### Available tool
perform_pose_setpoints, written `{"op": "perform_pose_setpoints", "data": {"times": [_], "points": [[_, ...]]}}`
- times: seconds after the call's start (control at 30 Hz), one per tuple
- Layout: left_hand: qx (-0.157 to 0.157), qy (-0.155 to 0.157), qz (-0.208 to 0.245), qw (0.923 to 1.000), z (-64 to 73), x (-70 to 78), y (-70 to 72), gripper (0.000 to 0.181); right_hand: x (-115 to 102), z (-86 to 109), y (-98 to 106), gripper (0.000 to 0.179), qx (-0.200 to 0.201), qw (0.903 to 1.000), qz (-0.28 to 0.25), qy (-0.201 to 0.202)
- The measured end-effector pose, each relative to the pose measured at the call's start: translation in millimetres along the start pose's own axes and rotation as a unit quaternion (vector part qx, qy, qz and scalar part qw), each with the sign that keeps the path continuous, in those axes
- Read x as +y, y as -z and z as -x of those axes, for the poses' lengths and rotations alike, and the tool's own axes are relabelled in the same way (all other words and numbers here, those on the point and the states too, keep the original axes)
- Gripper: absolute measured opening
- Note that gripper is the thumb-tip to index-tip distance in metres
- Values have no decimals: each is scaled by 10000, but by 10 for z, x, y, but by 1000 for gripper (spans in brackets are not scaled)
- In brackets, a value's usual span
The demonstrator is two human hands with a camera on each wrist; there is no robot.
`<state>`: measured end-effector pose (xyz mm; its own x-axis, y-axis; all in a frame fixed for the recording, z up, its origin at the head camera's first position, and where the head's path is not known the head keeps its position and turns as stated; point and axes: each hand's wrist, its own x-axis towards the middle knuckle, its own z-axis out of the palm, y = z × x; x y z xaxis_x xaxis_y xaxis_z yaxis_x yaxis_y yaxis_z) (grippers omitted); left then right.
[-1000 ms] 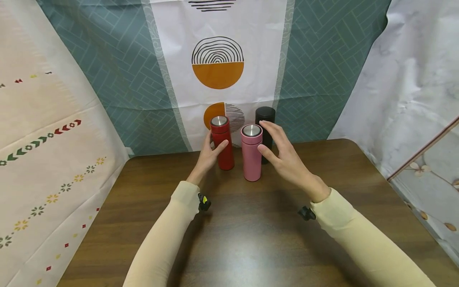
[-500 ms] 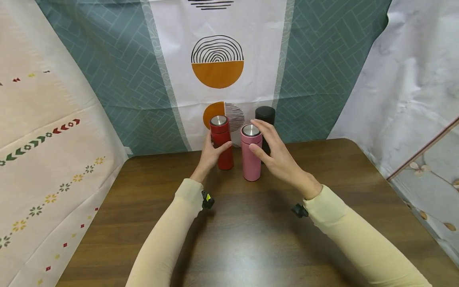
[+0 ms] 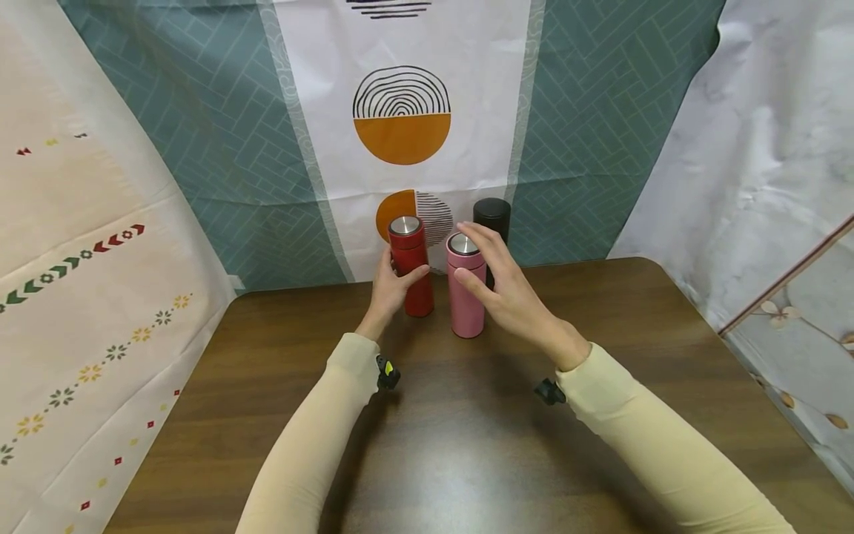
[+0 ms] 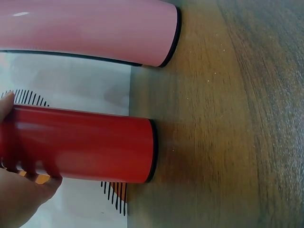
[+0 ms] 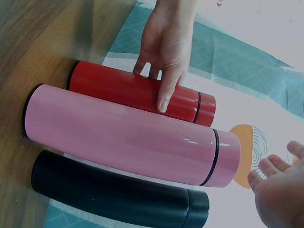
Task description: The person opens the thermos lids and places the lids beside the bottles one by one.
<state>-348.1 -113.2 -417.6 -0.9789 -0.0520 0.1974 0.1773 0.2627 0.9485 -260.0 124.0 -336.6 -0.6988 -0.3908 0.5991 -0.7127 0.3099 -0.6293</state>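
Three vacuum flasks stand upright toward the back of the table. My left hand (image 3: 392, 288) holds the red flask (image 3: 418, 293) round its body, thumb across the front and fingers behind, as the right wrist view confirms. Right of it is the pink flask (image 3: 466, 300) with a silver-topped lid (image 3: 462, 244). My right hand (image 3: 510, 295) hovers beside this lid with spread, loosely bent fingers; in the right wrist view a gap shows between hand and lid. Behind the pink flask stands the black flask (image 3: 491, 213), partly hidden by my right hand in the head view.
The brown wooden table (image 3: 440, 445) carries the flasks near its back edge. A patterned cloth (image 3: 403, 44) hangs right behind them. Further cloths hang at the left (image 3: 87, 311) and right (image 3: 754, 148) sides.
My right hand has moved left, from beside the black flask to over the pink flask's right side. My left thumb has come further across the red flask. The flasks stay put.
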Motion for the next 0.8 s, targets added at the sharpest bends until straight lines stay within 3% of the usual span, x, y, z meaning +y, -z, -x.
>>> {"op": "perform_pose_setpoints", "data": {"times": [0.3, 0.8], "points": [[118, 92, 23, 9999, 45, 51, 37, 84, -2, -17, 4, 62, 33, 10000, -48, 30], [6, -261, 329, 9991, 120, 108, 170, 80, -24, -35, 62, 61, -111, 9992, -356, -146]]}}
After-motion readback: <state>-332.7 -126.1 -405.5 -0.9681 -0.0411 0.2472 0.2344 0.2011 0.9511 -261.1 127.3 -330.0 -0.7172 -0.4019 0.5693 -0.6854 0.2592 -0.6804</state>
